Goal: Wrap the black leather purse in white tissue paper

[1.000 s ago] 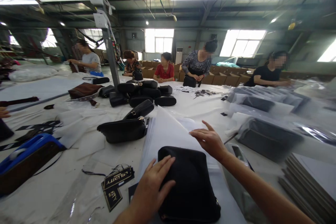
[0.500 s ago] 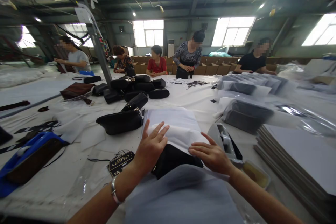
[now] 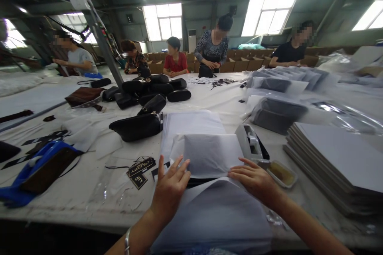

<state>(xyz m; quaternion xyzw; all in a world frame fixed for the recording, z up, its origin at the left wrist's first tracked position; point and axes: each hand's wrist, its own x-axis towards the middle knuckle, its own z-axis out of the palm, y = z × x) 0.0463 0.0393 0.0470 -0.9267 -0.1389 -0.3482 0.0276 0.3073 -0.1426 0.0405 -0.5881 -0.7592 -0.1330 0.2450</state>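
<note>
A black bag lies in front of me, mostly under white tissue paper. Only a thin dark strip of it shows between that sheet and the near part of the tissue paper. My left hand rests at the paper's left edge, its fingers spread and pointing away from me. On the right edge lies my right hand, fingers stretched out flat. Beneath the far end of the wrapped bag is a stack of white sheets. Hang tags with cords lie left of my left hand.
A tape dispenser and a small tray stand right of the bag, beside stacked boards. Black bags are at left, with a blue tape dispenser nearer. Wrapped bags lie at back right. Several people are across the table.
The tissue paper has come toward me over the black bag, covering most of it. Both hands have moved nearer along its sides. My view has tilted down slightly.
</note>
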